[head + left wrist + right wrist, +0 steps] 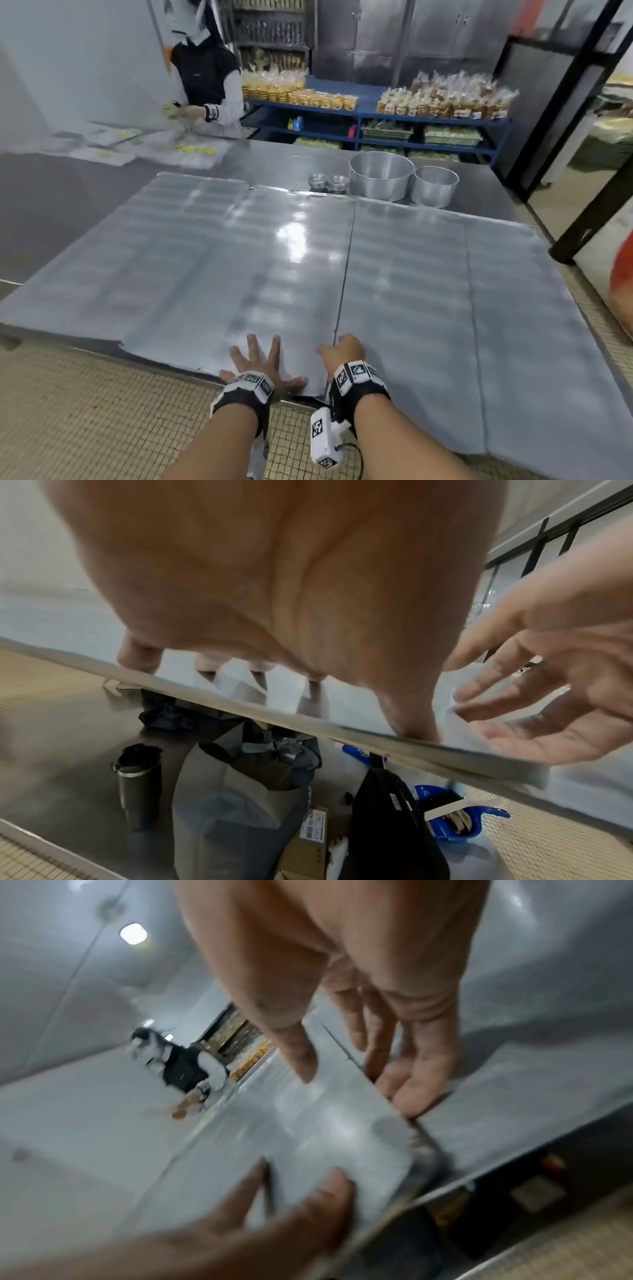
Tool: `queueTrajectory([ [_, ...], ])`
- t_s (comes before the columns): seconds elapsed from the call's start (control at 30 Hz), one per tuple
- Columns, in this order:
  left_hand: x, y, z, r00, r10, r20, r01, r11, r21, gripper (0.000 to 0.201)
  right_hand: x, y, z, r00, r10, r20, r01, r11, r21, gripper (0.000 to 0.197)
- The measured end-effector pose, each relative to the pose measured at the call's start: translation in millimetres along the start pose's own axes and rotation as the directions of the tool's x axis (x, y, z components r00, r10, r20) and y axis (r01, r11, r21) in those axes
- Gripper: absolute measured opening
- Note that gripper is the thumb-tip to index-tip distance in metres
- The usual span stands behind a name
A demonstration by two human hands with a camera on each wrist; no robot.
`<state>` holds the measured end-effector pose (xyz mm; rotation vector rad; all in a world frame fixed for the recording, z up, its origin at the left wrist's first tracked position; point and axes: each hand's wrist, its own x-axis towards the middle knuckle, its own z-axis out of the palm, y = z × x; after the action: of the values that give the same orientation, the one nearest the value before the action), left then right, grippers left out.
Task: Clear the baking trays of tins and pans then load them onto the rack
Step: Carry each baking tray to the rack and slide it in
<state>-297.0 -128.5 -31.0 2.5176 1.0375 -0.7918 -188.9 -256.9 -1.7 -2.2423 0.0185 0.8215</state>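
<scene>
Several flat steel baking trays lie side by side on the table. My left hand [263, 368] presses flat, fingers spread, on the near end of the middle tray [291, 274]. My right hand [342, 353] is at that tray's right edge, by the seam with the neighbouring tray [411, 291]. In the right wrist view its fingers [411, 1096] hook down beside the tray [325, 1137] edge, thumb over the top. Two big round pans [382, 174] [435, 185] and two stacks of small tins [318, 181] stand past the trays' far edge.
Another person [205, 85] works at the table's far left corner. A blue shelf [359, 113] with bagged bread stands behind the table, and a black door frame [582, 154] to the right. Under the table are bags [240, 791] and a flask [140, 777].
</scene>
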Motion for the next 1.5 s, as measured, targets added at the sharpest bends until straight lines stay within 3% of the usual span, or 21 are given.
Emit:
queueTrajectory([
  [0.17,-0.5,12.3,1.9,1.000,-0.018,0.000,0.018,1.000,-0.007,0.121,20.3,-14.3,-10.4,0.987,0.117,0.114,-0.128,0.987,0.095,0.056],
  [0.3,-5.9,22.6,-1.5,0.999,-0.031,0.041,0.032,0.999,-0.021,0.101,25.1,-26.9,-18.8,0.985,0.107,0.136,-0.113,0.993,0.032,0.042],
  [0.37,-12.0,29.4,1.0,0.999,-0.030,0.023,0.030,1.000,-0.001,0.090,23.6,-38.7,-21.9,0.988,0.087,0.128,-0.090,0.996,0.016,0.050],
  [0.47,-22.7,31.7,6.1,1.000,-0.026,-0.013,0.026,0.998,0.049,0.091,19.5,-46.7,-21.4,0.988,0.076,0.133,-0.075,0.997,-0.012,0.072],
  [0.57,-31.5,32.5,6.5,1.000,-0.001,-0.019,0.002,0.995,0.099,0.092,17.7,-36.9,-17.3,0.989,0.084,0.125,-0.086,0.996,0.014,0.076],
  [0.73,-41.4,37.6,-1.2,0.998,0.049,0.025,-0.052,0.991,0.125,0.087,24.2,-22.6,-24.2,0.978,0.135,0.159,-0.145,0.988,0.057,0.057],
  [0.83,-49.2,31.4,-9.7,0.991,0.136,0.011,-0.137,0.982,0.129,0.081,25.0,-12.7,-32.7,0.979,0.059,0.196,-0.069,0.996,0.049,0.038],
  [0.9,-50.4,24.3,-17.2,0.982,0.184,-0.041,-0.180,0.979,0.091,0.076,24.7,-10.9,-33.8,0.982,0.050,0.184,-0.059,0.997,0.042,0.032],
  [1.03,-46.6,4.2,-39.3,0.965,0.229,-0.125,-0.235,0.971,-0.033,0.058,15.4,-14.5,-30.4,0.976,0.026,0.216,-0.042,0.997,0.071,0.040],
  [1.1,-41.7,-11.7,-46.9,0.965,0.223,-0.135,-0.244,0.955,-0.167,0.049,6.9,-10.4,-31.4,0.986,0.021,0.164,-0.008,0.997,-0.077,0.031],
  [1.2,-25.4,-44.7,-48.8,0.969,0.092,-0.228,-0.181,0.896,-0.406,0.039,0.7,-3.1,-32.6,0.993,0.038,0.114,-0.016,0.983,-0.184,0.006],
  [1.33,-5.7,-100.2,-48.8,0.908,-0.272,-0.318,0.086,0.866,-0.493,0.060,-11.5,6.0,-30.2,0.998,0.003,0.063,0.018,0.944,-0.328,0.020],
  [1.43,-1.3,-139.4,-50.3,0.831,-0.518,-0.203,0.355,0.774,-0.525,0.091,-20.8,9.5,-28.0,0.995,0.088,0.048,-0.074,0.967,-0.245,0.023],
  [1.5,4.7,-165.9,-47.6,0.812,-0.571,-0.121,0.427,0.723,-0.544,0.107,-16.9,17.4,-23.3,0.992,0.124,0.034,-0.111,0.959,-0.261,0.030],
])
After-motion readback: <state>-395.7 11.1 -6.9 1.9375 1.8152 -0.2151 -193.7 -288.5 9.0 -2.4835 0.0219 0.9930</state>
